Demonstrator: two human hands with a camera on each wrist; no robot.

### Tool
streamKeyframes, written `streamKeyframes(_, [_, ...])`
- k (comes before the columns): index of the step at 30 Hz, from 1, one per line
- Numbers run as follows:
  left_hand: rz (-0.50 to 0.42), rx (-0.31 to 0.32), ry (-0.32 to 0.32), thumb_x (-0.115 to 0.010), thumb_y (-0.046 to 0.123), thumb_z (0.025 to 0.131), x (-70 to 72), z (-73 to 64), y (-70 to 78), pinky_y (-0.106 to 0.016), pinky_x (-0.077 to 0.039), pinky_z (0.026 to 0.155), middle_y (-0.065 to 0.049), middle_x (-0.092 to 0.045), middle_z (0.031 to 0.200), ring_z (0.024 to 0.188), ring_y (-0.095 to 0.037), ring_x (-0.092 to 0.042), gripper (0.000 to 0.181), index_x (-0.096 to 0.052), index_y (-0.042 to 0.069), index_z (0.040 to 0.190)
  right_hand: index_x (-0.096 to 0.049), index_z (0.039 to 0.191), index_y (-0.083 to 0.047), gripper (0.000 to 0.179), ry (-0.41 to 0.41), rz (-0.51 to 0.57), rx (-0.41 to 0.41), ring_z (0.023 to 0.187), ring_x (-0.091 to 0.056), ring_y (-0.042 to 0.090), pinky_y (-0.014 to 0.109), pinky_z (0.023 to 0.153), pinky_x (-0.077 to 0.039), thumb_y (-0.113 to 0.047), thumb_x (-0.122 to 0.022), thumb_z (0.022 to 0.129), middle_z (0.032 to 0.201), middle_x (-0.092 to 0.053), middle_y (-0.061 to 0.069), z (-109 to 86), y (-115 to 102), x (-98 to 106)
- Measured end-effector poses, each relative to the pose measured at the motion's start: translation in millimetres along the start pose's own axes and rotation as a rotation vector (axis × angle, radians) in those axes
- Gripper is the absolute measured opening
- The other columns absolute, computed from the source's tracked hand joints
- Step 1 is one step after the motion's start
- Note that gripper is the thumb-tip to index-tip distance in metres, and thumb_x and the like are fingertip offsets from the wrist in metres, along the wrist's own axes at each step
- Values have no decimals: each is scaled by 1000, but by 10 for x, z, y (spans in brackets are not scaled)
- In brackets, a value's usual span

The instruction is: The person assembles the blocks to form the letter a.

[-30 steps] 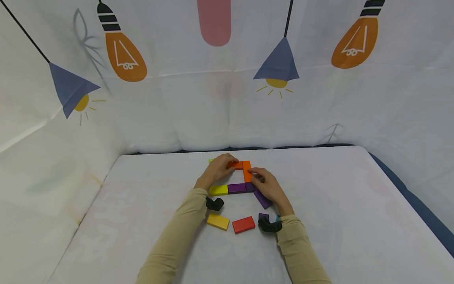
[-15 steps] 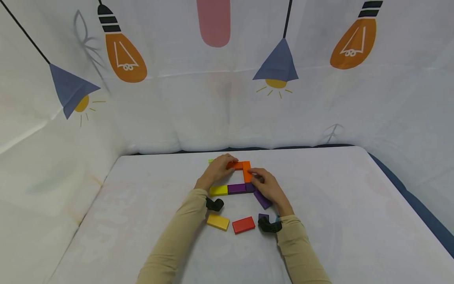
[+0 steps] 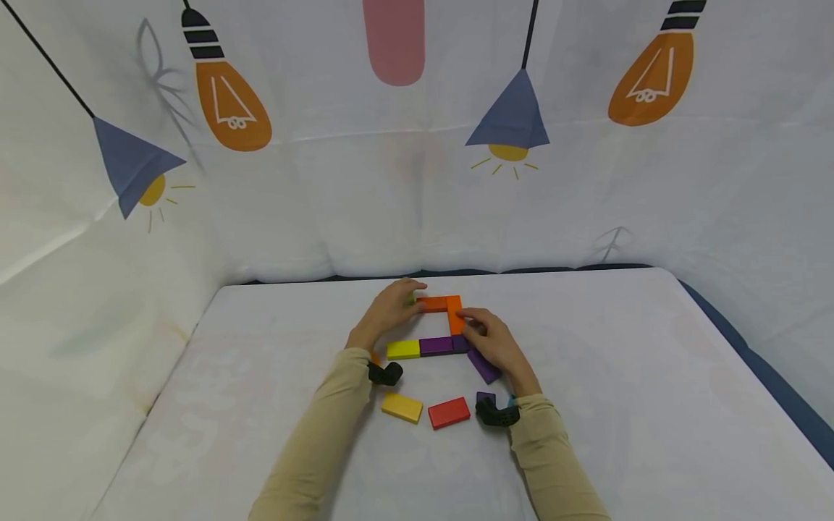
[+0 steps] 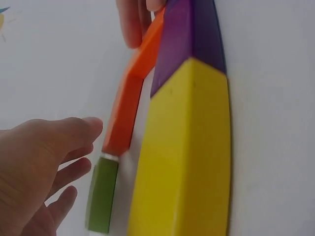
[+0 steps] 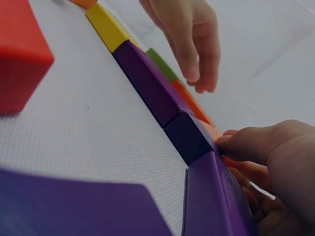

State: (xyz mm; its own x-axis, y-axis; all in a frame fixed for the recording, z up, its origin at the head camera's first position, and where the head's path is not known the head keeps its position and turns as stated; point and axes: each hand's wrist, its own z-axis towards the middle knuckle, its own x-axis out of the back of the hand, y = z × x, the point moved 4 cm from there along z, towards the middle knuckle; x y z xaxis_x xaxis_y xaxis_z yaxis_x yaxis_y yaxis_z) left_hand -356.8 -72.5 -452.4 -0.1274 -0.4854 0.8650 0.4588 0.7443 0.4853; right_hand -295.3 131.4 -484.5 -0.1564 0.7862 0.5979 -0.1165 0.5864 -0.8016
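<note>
The laying-out of blocks on the worktop (image 3: 651,405) looks well under way, perhaps more than half done, though how many pieces the figure is to have cannot be told. Already joined is a row of yellow block (image 3: 403,349), purple block (image 3: 436,346) and dark block (image 3: 460,344), set end to end, with a slanted block (image 3: 484,367) running off the dark one's near end. From that same dark block the upright orange block (image 3: 455,315) leads to the far side, where the far orange block (image 3: 433,305) turns off it to the left. Next in line comes the green block (image 4: 102,194), with a slight gap between it and the far orange one, so that join seems the part not yet closed. Apart from the figure, nearer the person, lie a loose yellow block (image 3: 402,407), a red block (image 3: 449,413) and a small purple block (image 3: 485,397); an orange piece (image 3: 374,358) shows by the left wrist. These may be left to place. The left hand (image 3: 389,311) is spread, fingers loose and holding nothing; the green block lies just beside its fingertips, partly hidden from the head camera. The right hand (image 3: 495,340) is loosely bent, its fingers resting along the outer side of the upright orange block, with the thumb where that block meets the dark one; no pinch shows.
</note>
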Motion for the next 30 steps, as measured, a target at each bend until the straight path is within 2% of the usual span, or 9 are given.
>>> streamKeyframes(9, [-19, 40, 11, -63, 20, 91, 44, -57, -231, -43, -35, 110, -9, -54, 136, 128, -26, -48, 41, -56, 9, 130, -55, 132, -17, 36, 2, 0, -6, 109, -55, 28, 46, 95, -47, -17, -53, 96, 134, -53, 9, -11, -1, 10])
streamKeyframes(12, [-26, 86, 9, -64, 21, 90, 46, -85, -278, -44, -35, 110, -9, -53, 136, 128, -27, -47, 43, -55, 10, 131, -55, 132, -18, 36, 0, 5, -8, 110, -55, 28, 46, 96, -47, -18, -54, 96, 135, -53, 8, -13, -4, 10])
streamKeyframes(16, [-42, 150, 16, -64, 20, 90, 43, -132, -315, -44, -35, 110, -10, -52, 137, 128, -27, -47, 45, -54, 10, 133, -55, 132, -15, 36, 8, 1, 31, 108, -55, 28, 46, 93, -47, -15, -54, 95, 133, -54, 11, -13, -23, 23])
streamKeyframes(23, [-110, 170, 111, -62, 18, 91, 5, -196, -331, -44, -38, 107, -12, -55, 131, 122, -28, -51, 43, -54, 9, 132, -56, 130, -11, 35, 23, 12, 66, 105, -55, 29, 45, 90, -47, -13, -55, 95, 130, -55, 13, -10, -56, 41])
streamKeyframes(30, [-146, 198, 180, -61, 18, 92, -82, -252, -394, -45, -37, 107, -8, -55, 132, 123, -27, -50, 40, -56, 14, 131, -55, 131, -16, 36, 9, 15, 12, 108, -54, 27, 45, 93, -47, -16, -55, 95, 133, -54, 9, -31, -48, 22])
